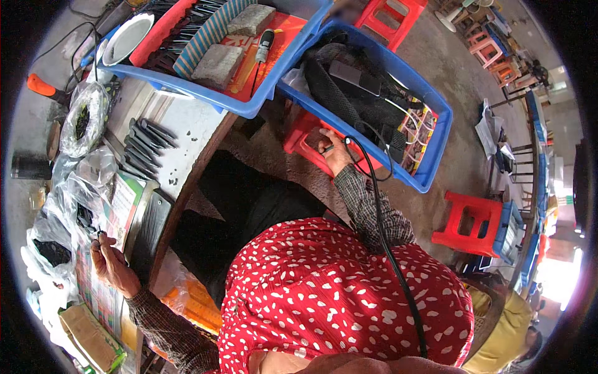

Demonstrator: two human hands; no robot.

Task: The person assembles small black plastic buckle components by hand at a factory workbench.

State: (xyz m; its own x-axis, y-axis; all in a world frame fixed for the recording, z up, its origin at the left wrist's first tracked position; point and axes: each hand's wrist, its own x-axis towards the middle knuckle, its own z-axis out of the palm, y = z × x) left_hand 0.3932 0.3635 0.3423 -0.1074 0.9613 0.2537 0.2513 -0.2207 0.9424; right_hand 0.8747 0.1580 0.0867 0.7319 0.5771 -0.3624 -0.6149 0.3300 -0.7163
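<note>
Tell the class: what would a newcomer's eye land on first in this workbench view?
Probably the red white-spotted garment filling the lower middle, then the two blue plastic trays tilted across the top, one holding grey stone blocks, the other dark straps and cables. At far left the left hand pinches a small dark piece by clear plastic bags, while the right hand rests at the right tray's lower edge.

Left hand sits low at the left, fingers curled and pinched together, forearm bent back toward the body. Right hand stretches forward, arm extended, fingers closed.
</note>
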